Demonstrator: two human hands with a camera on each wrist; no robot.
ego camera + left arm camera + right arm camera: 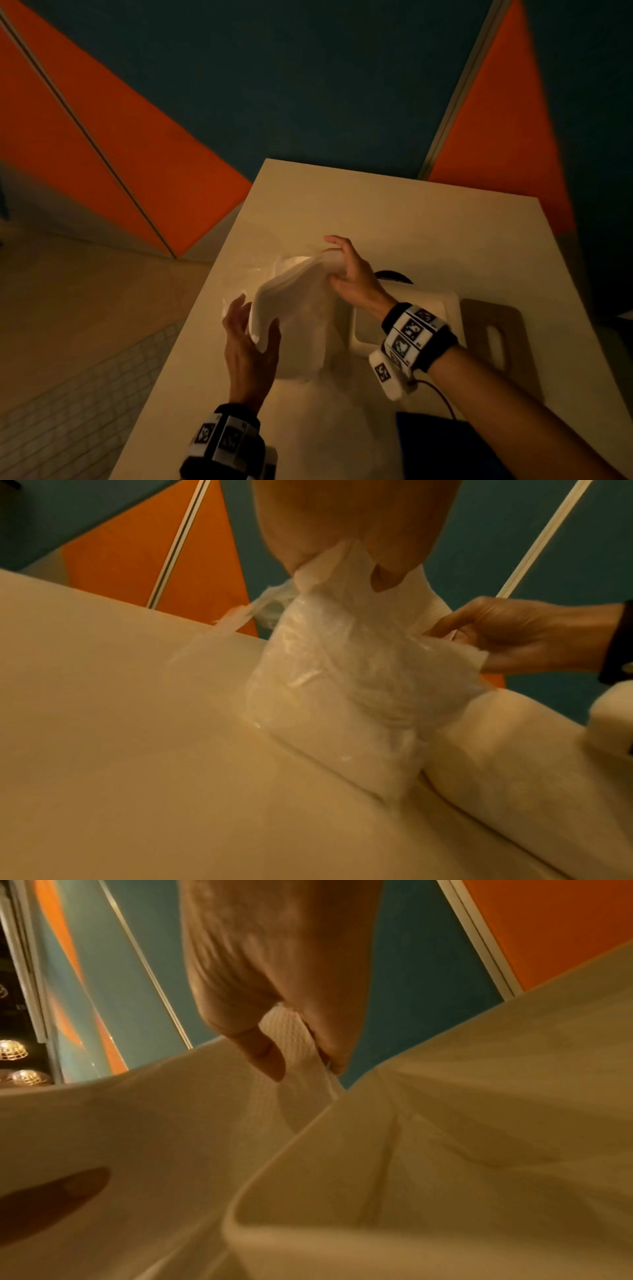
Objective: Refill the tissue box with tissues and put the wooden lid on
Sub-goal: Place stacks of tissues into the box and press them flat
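Note:
A white stack of tissues [291, 294] sits half inside a clear plastic wrapper [342, 674] above the table. My left hand [253, 329] grips the near end of the stack and wrapper. My right hand [346, 270] pinches the far end of the tissues [294, 1042]. The white tissue box [404, 308] stands without a lid just right of the stack, under my right wrist. The wooden lid [496, 329] with its slot lies flat on the table to the right of the box.
The cream table [428, 233] runs away from me, with its left edge near my left hand. A dark round object [394, 275] lies behind the box. A dark blue thing [431, 442] sits at the near edge. Orange and teal wall panels stand behind.

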